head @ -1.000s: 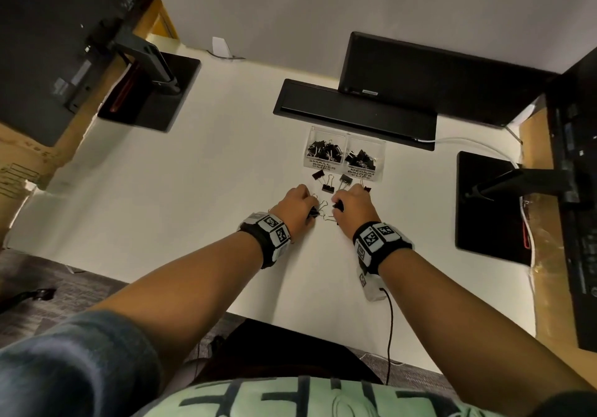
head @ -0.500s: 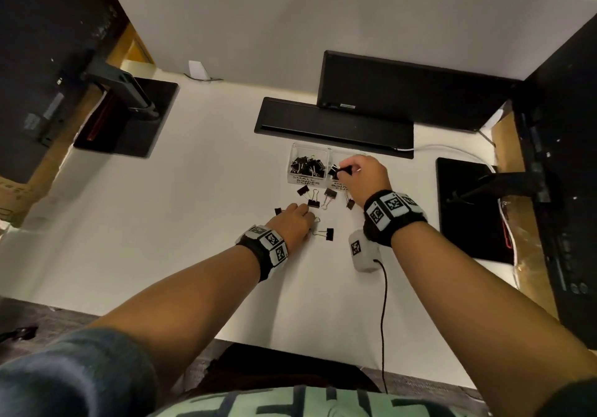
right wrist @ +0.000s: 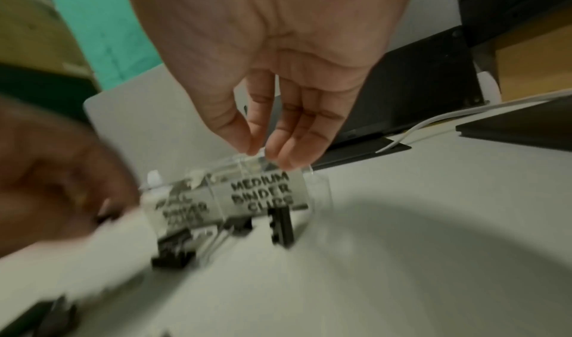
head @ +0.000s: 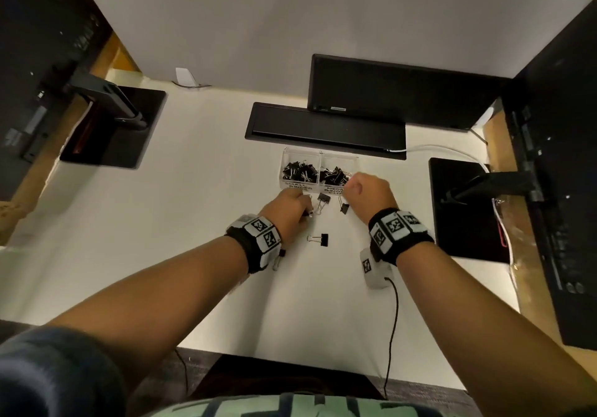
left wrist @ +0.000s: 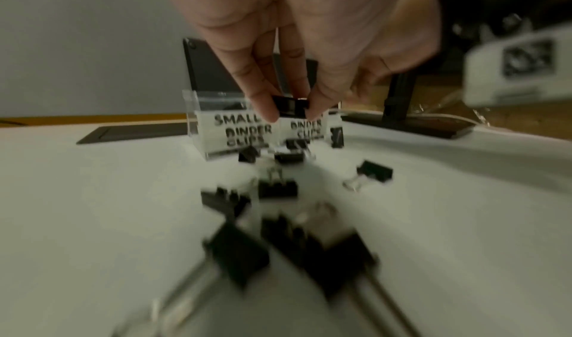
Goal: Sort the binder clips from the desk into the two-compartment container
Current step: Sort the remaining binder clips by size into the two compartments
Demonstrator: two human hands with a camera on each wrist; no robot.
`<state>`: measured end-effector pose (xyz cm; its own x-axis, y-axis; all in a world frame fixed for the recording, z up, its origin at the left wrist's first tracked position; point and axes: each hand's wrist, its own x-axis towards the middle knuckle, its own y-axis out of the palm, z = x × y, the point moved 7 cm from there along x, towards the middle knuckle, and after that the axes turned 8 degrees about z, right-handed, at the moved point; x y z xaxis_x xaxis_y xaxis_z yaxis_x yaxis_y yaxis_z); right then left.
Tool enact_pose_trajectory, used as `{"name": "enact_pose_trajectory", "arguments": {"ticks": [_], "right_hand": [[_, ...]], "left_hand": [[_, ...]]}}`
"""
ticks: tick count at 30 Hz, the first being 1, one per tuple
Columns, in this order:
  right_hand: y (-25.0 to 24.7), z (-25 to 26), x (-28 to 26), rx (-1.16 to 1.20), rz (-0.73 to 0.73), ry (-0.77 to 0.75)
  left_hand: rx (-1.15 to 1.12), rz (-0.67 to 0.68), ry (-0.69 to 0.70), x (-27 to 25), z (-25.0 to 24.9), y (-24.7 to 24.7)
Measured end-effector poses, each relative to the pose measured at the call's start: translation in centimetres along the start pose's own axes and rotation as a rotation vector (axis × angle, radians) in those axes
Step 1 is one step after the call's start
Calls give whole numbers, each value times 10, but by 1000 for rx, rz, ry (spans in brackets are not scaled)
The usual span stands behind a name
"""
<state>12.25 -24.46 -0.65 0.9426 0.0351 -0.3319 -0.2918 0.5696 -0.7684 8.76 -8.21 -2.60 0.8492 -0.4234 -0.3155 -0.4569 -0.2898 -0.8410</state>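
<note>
A clear two-compartment container (head: 298,186) stands mid-desk, labelled small on the left and medium on the right, with black binder clips heaped in both halves. My left hand (head: 289,211) hovers just before the small side and pinches a small black binder clip (left wrist: 289,106) between thumb and finger. My right hand (head: 365,190) hangs over the front of the medium compartment (right wrist: 263,190), fingers (right wrist: 291,146) relaxed and holding nothing. Loose clips lie in front of the container: one (head: 323,201) in the middle, one (head: 344,208) under my right hand, one (head: 320,239) nearer me.
A black bar (head: 324,129) and a dark monitor (head: 387,93) sit right behind the container. Monitor stand bases stand at the left (head: 113,126) and at the right (head: 465,210). A white cable (head: 445,150) runs along the back right.
My right hand carried a clip to the medium compartment and now hangs empty at its front. My left hand has moved forward to the small side, holding a small clip.
</note>
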Motion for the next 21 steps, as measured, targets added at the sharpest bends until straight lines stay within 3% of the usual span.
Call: {"name": "enact_pose_trajectory", "arguments": {"ticks": [6,16,21], "right_hand": [[44,-20,-14,-109,102,-56],[57,-40,-47,13,157,-37],[69,-21,-61,-47,200,-152]], "left_hand": [[-2,-166,73,33,-30,-62],[161,60,45,86,-55,-46],[113,34,112,80,-51,-39]]}}
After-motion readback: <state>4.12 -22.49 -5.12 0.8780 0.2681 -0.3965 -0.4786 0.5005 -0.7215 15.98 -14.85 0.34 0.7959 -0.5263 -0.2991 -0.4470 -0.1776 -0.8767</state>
